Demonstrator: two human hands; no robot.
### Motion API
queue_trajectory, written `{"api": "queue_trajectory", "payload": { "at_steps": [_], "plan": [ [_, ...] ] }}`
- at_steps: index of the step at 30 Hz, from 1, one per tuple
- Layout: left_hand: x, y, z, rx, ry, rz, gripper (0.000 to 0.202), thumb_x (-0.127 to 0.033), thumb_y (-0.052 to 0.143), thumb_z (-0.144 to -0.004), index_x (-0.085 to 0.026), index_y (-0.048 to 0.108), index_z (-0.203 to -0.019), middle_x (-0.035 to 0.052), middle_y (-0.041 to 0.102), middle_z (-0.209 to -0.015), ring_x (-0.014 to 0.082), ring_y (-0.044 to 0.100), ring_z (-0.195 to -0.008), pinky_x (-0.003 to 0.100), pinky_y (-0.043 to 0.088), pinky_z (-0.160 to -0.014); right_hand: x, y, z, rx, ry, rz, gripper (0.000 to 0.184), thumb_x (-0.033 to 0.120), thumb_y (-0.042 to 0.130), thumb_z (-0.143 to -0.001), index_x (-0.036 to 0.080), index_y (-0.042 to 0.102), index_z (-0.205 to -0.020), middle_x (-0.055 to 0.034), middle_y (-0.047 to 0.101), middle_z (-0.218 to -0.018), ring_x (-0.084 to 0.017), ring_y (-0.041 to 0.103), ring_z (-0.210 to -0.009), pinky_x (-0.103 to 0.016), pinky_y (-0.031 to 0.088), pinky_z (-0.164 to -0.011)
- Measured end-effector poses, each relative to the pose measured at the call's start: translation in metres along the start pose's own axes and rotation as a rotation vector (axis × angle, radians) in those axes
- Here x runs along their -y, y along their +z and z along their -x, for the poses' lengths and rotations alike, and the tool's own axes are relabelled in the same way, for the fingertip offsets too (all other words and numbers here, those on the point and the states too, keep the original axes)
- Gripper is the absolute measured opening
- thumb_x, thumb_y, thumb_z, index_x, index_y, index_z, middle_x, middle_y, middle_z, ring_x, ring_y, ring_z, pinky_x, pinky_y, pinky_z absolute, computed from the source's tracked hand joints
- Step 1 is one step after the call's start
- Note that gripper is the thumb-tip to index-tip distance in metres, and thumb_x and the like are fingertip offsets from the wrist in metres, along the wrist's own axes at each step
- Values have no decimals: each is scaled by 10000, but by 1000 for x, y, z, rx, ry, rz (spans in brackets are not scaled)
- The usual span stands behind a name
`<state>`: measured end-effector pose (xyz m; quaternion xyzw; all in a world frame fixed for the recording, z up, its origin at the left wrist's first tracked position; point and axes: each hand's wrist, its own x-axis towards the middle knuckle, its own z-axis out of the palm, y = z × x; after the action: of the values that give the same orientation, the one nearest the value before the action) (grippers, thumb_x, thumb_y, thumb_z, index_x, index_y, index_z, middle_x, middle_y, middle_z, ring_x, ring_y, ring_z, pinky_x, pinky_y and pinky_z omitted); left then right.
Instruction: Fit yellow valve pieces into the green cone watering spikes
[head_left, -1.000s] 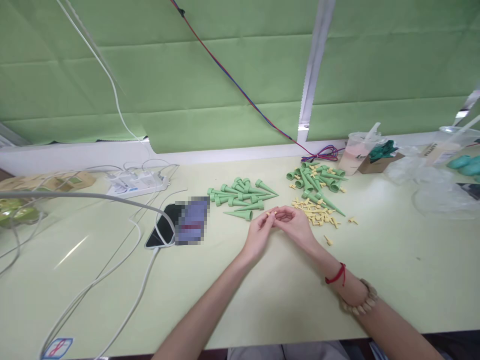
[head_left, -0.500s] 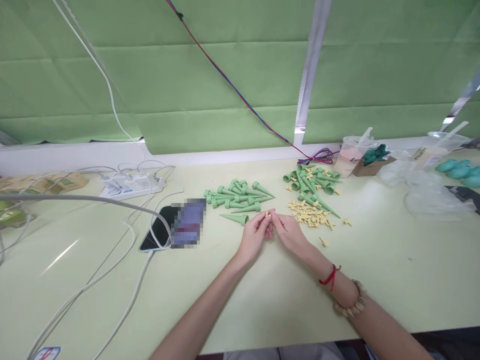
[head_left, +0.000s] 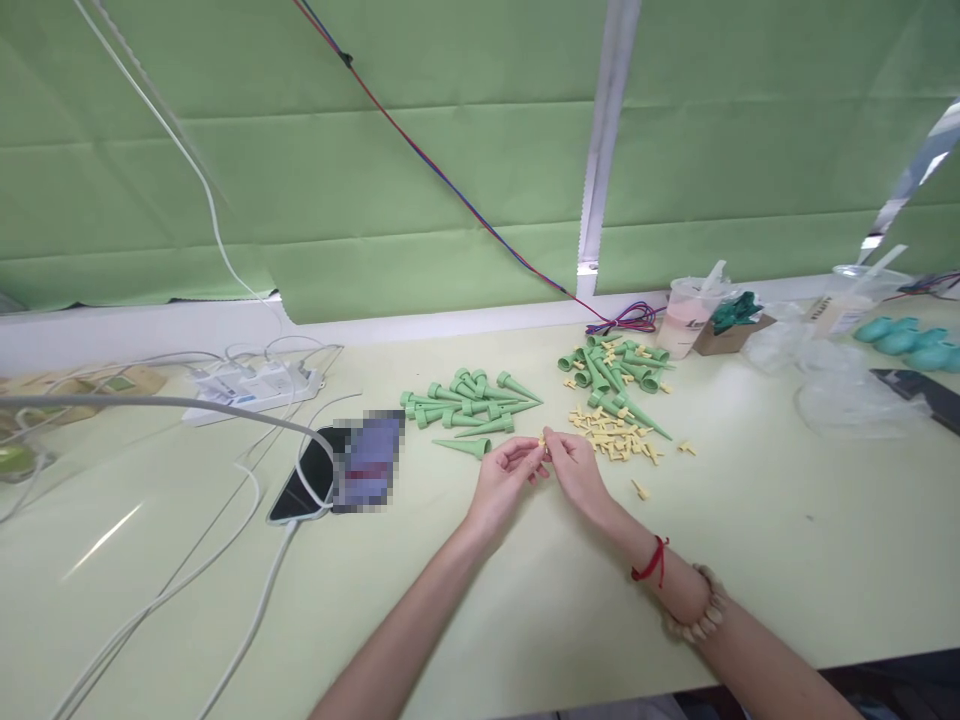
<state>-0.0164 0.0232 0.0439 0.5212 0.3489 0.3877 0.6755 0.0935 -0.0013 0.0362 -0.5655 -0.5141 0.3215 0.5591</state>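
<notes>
Both hands meet at the fingertips over the table, pinching one small yellow plastic piece [head_left: 542,442]. My left hand [head_left: 504,482] is closed on it from the left, and my right hand [head_left: 576,474] from the right; the fingers cover most of the piece. Just beyond my left hand lies a hollow green plastic spike [head_left: 466,446], with a pile of capped green spikes [head_left: 471,395] behind it. Past my right hand is a scatter of similar yellow pieces [head_left: 615,436]. Open-ended green spikes [head_left: 600,368] are heaped farther back, some yellow pieces among them.
A phone [head_left: 307,482] with a cable lies left, near a white power strip [head_left: 255,388] and loose cords. Drink cups [head_left: 684,318], a small brown box [head_left: 731,335], clear plastic bags [head_left: 840,390] and teal rounded objects [head_left: 911,340] stand along the back right.
The view has shifted slightly. My hands stay together at the same spot, with the fingers turned a little around the small yellow piece. The piles look unchanged.
</notes>
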Motion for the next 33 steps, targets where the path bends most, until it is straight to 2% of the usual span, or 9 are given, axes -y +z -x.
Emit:
{"api": "queue_trajectory", "payload": {
  "at_steps": [4, 9, 12, 15, 17, 19, 21, 26, 33],
  "plan": [
    [-2, 3, 4, -44, -34, 4, 320, -358, 705, -603, -103, 628, -781, 0, 564, -574, 62, 481, -486, 178, 334, -447, -1, 2, 3, -54, -34, 50, 475, 402, 364, -838, 161, 381, -429, 25, 377, -386, -81, 343, -406, -219, 278, -450],
    [-7, 8, 10, -16, -130, 63, 358, -375, 692, -619, -98, 625, -836, -58, 433, -453, 12, 313, -368, 163, 187, -377, -7, 2, 3, -235, -145, 186, 458, 398, 386, -807, 181, 239, -431, 42, 206, -405, -69, 208, -401, -242, 183, -427],
    [-8, 6, 11, 0, -197, 140, 386, -353, 703, -611, -120, 606, -903, -70, 418, -471, -1, 267, -362, 161, 130, -374, -9, 0, 0, -180, -262, 257, 448, 379, 377, -814, 176, 231, -442, 40, 223, -421, -71, 212, -417, -248, 185, -449],
    [-10, 0, 7, -54, -161, 142, 422, -340, 705, -615, -127, 591, -961, -58, 446, -527, -2, 281, -384, 159, 142, -378, -7, -2, -4, -54, -172, 185, 427, 402, 392, -826, 172, 313, -475, 40, 281, -453, -76, 270, -440, -232, 222, -453],
    [-11, -5, 3, -124, -90, 94, 427, -348, 698, -625, -121, 595, -972, -36, 487, -589, -3, 301, -401, 160, 173, -384, -3, -3, -7, -36, -66, 46, 356, 425, 457, -799, 168, 426, -554, 35, 387, -512, -83, 365, -482, -211, 297, -480],
    [-12, -9, 1, -182, -19, 45, 413, -358, 690, -631, -128, 604, -963, -8, 535, -679, -6, 310, -405, 168, 196, -389, 1, -4, -9, -12, 10, -88, 278, 430, 533, -753, 161, 545, -682, 3, 536, -639, -108, 494, -597, -215, 388, -581],
    [-12, -13, -1, -205, 33, 15, 382, -361, 684, -636, -142, 614, -940, 11, 564, -773, -10, 315, -406, 176, 212, -394, 4, -4, -9, 39, 78, -167, 281, 427, 571, -727, 151, 616, -749, -39, 618, -734, -140, 563, -704, -241, 425, -675],
    [-11, -17, -3, -190, 72, -31, 337, -353, 675, -646, -146, 630, -909, 26, 581, -827, -10, 311, -412, 180, 232, -403, 6, -5, -7, 66, 167, -245, 270, 402, 633, -680, 144, 677, -745, -50, 657, -686, -153, 599, -690, -274, 452, -698],
    [-12, -17, -4, -207, 39, -53, 359, -356, 704, -597, -138, 636, -874, 45, 601, -883, -14, 313, -400, 175, 224, -377, 1, -5, -6, 54, 134, -232, 241, 371, 646, -670, 143, 683, -736, -49, 667, -702, -163, 613, -705, -294, 469, -725]
  ]
}}
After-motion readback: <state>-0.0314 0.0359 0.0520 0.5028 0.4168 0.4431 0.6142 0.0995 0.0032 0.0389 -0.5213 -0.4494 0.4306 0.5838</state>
